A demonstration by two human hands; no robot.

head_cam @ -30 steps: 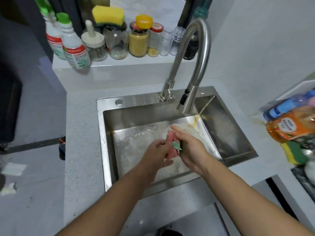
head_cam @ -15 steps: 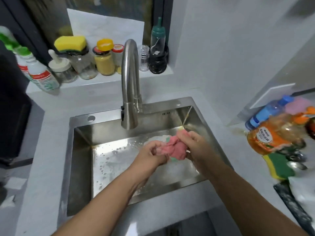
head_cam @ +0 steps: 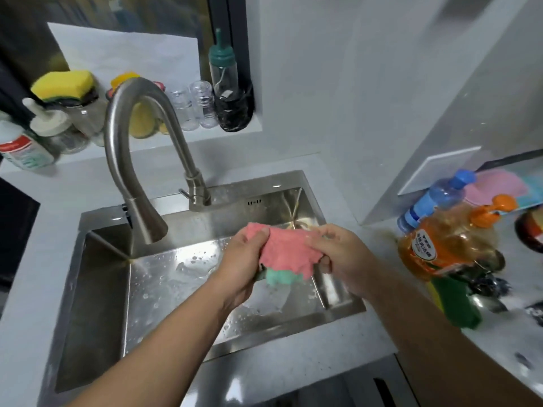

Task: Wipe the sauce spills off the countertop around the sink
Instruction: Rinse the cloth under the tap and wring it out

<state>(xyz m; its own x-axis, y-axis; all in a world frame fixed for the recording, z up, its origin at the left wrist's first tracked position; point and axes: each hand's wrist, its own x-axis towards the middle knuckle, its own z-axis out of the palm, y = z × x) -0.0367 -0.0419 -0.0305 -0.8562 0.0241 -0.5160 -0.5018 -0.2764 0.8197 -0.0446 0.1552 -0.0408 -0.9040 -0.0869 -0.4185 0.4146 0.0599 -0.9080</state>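
At the lower edge, a dark glossy cabinet front (head_cam: 293,389) is seen beneath the pale, speckled countertop (head_cam: 308,351). The countertop's narrow front strip runs along the near side of the stainless sink (head_cam: 88,289). The basin floor is dotted with water drops and suds.

Above the basin's right half, a pink cloth (head_cam: 282,248) with a teal patch at its lower edge is held clear of the metal. Its left end is clenched in the left hand (head_cam: 244,259), thumb over the top. Its right end is pinched in the curled fingers of the right hand (head_cam: 343,257), so the fabric is stretched between the two.

To the right, on the countertop, a green and yellow sponge (head_cam: 458,304) lies just in front of an orange dish-soap bottle (head_cam: 440,248). Behind that, a blue-capped bottle (head_cam: 435,201) is tilted. A brownish smear (head_cam: 382,233) is visible on the countertop between the sink rim and the orange bottle, and a yellowish streak (head_cam: 296,207) is traced down the sink's far right corner.

The curved steel faucet (head_cam: 126,160) is seen with its spout over the basin's left part. Farther back, a raised ledge (head_cam: 202,136) is crowded with jars, two clear containers (head_cam: 194,107), a green-capped bottle (head_cam: 223,69) and a yellow sponge (head_cam: 63,83) set on a jar lid. The corner is enclosed by white walls (head_cam: 338,83).
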